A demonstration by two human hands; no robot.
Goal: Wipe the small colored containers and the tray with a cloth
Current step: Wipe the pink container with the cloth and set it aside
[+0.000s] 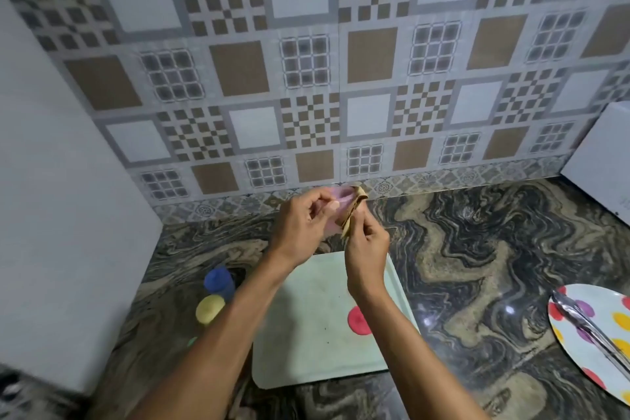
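On the desk (pixel 477 249) our tray (pixel 306 351) holds the red container (pixel 358 320); the yellow container (pixel 209 309) and blue container (pixel 218 280) stand left of it. Beyond, our left hand (pixel 300 225) grips the pink container (pixel 335 204) while our right hand (pixel 366 249) pinches the cloth (pixel 353 215) against it, mid-wipe. Next, we judge, comes the red one.

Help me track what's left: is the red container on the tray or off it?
On it: the red container sits on the tray, near its right edge.

The veined stone surface (pixel 477 249) is glossy, the plastic tray (pixel 306 344) matt, the metal tongs (pixel 579 319) shiny, the cloth (pixel 360 196) limp.
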